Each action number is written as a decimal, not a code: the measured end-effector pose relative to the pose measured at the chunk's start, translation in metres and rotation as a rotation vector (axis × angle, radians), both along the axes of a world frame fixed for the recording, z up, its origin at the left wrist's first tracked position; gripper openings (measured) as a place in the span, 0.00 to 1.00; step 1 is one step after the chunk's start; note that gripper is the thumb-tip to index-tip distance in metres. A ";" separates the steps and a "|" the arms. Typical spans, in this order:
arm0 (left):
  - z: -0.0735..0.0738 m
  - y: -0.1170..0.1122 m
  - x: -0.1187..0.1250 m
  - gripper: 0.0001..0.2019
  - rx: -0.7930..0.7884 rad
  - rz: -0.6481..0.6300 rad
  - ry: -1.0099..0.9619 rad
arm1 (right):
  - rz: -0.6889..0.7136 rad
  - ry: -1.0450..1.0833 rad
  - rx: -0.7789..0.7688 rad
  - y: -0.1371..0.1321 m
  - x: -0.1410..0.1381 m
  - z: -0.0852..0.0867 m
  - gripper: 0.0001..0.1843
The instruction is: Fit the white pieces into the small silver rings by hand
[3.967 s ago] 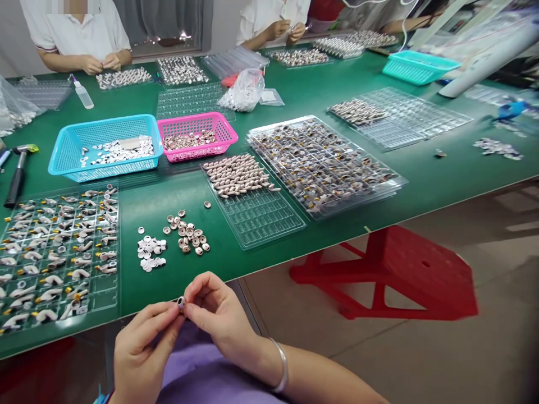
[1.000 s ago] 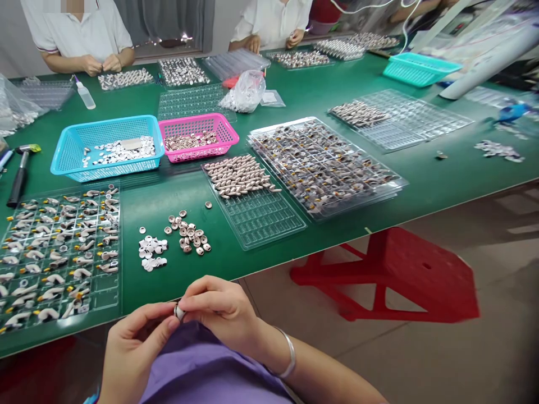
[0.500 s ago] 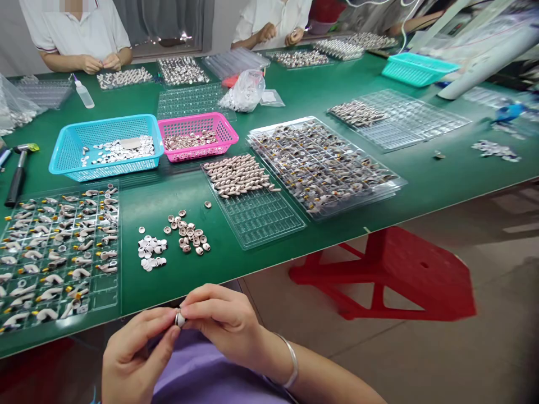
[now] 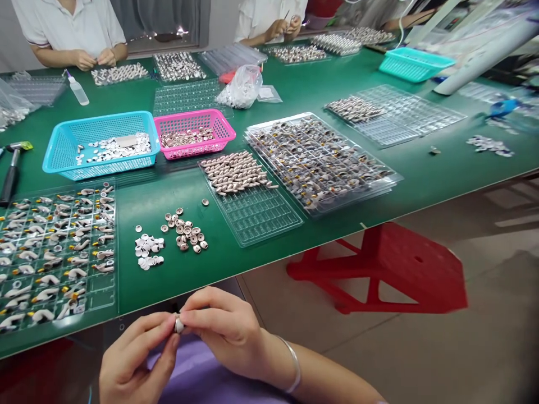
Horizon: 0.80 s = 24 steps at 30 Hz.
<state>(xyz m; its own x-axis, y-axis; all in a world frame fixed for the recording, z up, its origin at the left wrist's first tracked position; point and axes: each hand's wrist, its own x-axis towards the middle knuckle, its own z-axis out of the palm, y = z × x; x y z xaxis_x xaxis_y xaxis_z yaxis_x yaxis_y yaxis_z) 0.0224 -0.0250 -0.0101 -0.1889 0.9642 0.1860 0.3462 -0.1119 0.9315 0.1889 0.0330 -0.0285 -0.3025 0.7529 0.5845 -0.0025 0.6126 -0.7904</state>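
Observation:
Between my fingertips is a small round white-faced cap (image 4: 179, 325) with a darker rim. My left hand (image 4: 137, 350) pinches it from the left, thumb below. From the right, my right hand (image 4: 227, 325) closes its thumb and fingers on the same cap; the fingers hide part of it. Both hands are in front of the table edge, above a purple garment. Beyond them on the green table lie a cluster of white discs (image 4: 148, 250) and a cluster of brownish-pink cups (image 4: 184, 230).
At left a clear tray (image 4: 99, 297) carries rows of curved parts. Behind are a blue basket (image 4: 101, 171), a pink basket (image 4: 197, 151), a half-filled tray (image 4: 269, 221) and a stacked tray (image 4: 389, 188). A hammer (image 4: 10, 174) lies far left. A red stool (image 4: 421, 264) stands right. Co-workers sit opposite.
The view has shifted slightly, so the table's things appear a little further left. Both hands still pinch the cap, which has turned slightly. Opposite, a co-worker's hands have risen a little.

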 end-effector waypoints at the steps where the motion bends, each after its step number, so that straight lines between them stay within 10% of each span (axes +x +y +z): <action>1: 0.000 0.000 0.000 0.13 -0.001 -0.001 -0.009 | 0.007 0.001 -0.006 0.000 0.000 0.001 0.08; 24: 0.001 0.008 -0.011 0.11 0.238 -0.196 0.365 | 0.040 -0.036 -0.068 -0.003 0.003 0.002 0.06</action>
